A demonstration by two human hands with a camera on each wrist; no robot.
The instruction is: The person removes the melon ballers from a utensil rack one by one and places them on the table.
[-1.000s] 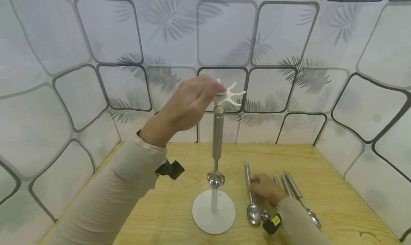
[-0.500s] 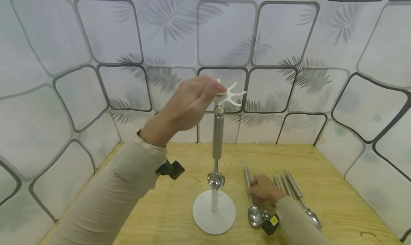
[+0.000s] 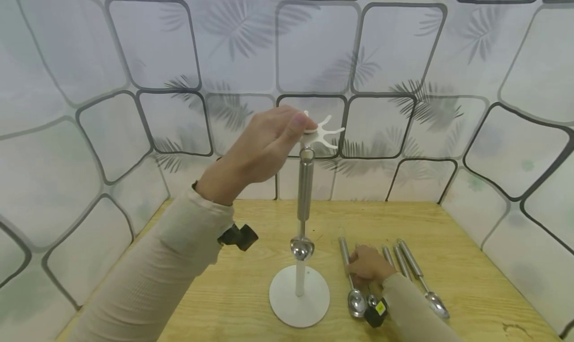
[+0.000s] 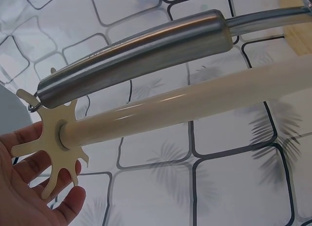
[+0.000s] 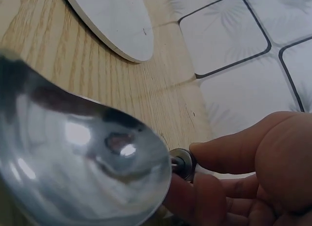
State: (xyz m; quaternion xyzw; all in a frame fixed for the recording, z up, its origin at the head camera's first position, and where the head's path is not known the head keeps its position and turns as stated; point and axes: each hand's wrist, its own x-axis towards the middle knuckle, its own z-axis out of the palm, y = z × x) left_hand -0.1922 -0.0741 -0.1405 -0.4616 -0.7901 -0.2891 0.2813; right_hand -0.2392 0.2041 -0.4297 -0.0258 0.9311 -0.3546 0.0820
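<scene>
A white utensil rack (image 3: 299, 294) stands upright on its round base, with a star of hooks on top. My left hand (image 3: 264, 145) holds the rack's top, thumb over its cap; in the left wrist view the fingers (image 4: 34, 165) show behind the hooks. From one hook hangs a metal scoop (image 3: 304, 192) by its ring, bowl down beside the pole. To the right of the rack, my right hand (image 3: 369, 263) pinches the handle of another metal scoop (image 3: 356, 302). Its shiny bowl (image 5: 83, 153) fills the right wrist view's lower left, with the thumb (image 5: 229, 150) on the handle beyond.
A smaller round-bowled utensil (image 3: 372, 300) lies partly under the right forearm. Several more metal-handled utensils (image 3: 410, 257) lie to the right on the wooden table (image 3: 251, 232). Patterned cloth walls (image 3: 314, 48) enclose the back and sides.
My right hand has drawn the scoop slightly toward me, its handle end coming nearer and its bowl shifting a little right. The left hand and the rack have stayed put.
</scene>
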